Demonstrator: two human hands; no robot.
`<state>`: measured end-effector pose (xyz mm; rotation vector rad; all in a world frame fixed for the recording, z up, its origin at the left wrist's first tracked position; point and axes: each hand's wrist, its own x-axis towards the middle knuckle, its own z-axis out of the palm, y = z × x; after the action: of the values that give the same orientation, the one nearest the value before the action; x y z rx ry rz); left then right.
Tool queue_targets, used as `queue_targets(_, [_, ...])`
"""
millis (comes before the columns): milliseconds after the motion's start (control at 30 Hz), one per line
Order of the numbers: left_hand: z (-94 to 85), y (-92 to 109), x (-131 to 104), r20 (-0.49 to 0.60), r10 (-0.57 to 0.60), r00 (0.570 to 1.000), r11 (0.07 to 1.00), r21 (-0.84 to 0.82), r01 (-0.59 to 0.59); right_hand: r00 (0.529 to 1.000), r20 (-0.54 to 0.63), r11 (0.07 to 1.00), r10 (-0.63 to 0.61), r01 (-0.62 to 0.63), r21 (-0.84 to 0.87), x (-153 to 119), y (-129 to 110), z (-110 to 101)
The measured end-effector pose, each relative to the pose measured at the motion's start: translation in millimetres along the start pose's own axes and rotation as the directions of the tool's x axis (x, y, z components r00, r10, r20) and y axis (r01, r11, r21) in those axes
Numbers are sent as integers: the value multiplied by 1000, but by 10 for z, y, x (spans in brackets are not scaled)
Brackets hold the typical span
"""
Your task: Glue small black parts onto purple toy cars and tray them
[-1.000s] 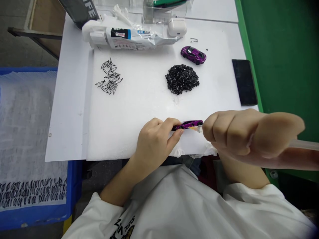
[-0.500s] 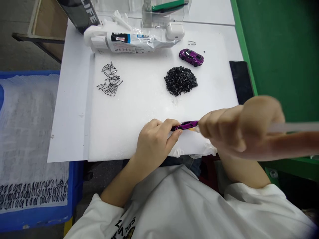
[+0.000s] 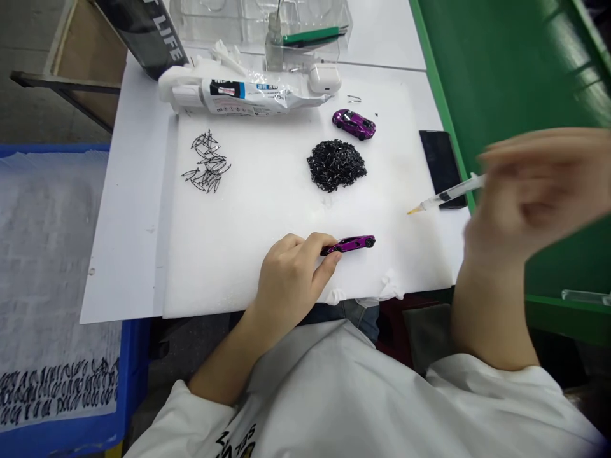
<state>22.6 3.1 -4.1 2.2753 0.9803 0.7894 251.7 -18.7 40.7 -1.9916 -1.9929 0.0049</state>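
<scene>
My left hand [image 3: 291, 273] pinches the left end of a purple toy car [image 3: 352, 244] between thumb and fingers, low over the white foam board [image 3: 262, 210]. The car lies on its side with a side face up. My right hand [image 3: 539, 191], blurred by motion, is off the board's right edge and holds a syringe [image 3: 453, 193] with a yellowish tip pointing down and left. A second purple car [image 3: 354, 124] stands beyond a pile of small black pieces [image 3: 337, 165]. Thin black loop-shaped parts [image 3: 207, 162] lie scattered at the left.
Across the back lie a white tube [image 3: 252, 95], a white case [image 3: 325, 78], a glass bottle [image 3: 273, 51] and a clear tray [image 3: 214, 22]. A dark can [image 3: 146, 38] stands back left, a phone [image 3: 442, 162] lies right, and a blue crate [image 3: 133, 381] is at lower left.
My right hand has moved away from the car to the right and back with the syringe. The car's right end now shows. The view has shifted slightly.
</scene>
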Motion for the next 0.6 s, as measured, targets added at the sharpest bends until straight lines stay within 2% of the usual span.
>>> queue_targets(67, [2, 2, -2, -2, -5, 1000, 1000, 0, 5, 991, -57, 992, 119, -117, 42, 93, -78, 48])
queue_targets(100, [5, 2, -3, -4, -6, 1000, 1000, 1, 6, 982, -44, 982, 183, -180, 55, 156, -91, 85])
queue_targets(200, [11, 3, -5, -8, -6, 1000, 1000, 3, 6, 952, 82, 955, 295, -294, -22, 351, -64, 210])
queue_targets(333, [14, -1, -3, -8, -14, 1000, 1000, 2, 14, 953, 122, 959, 278, -267, -96, 492, -8, 296])
queue_targets(600, [16, 1, 0, -9, -9, 1000, 1000, 0, 9, 954, 161, 964, 251, -233, -125, 498, -21, 293])
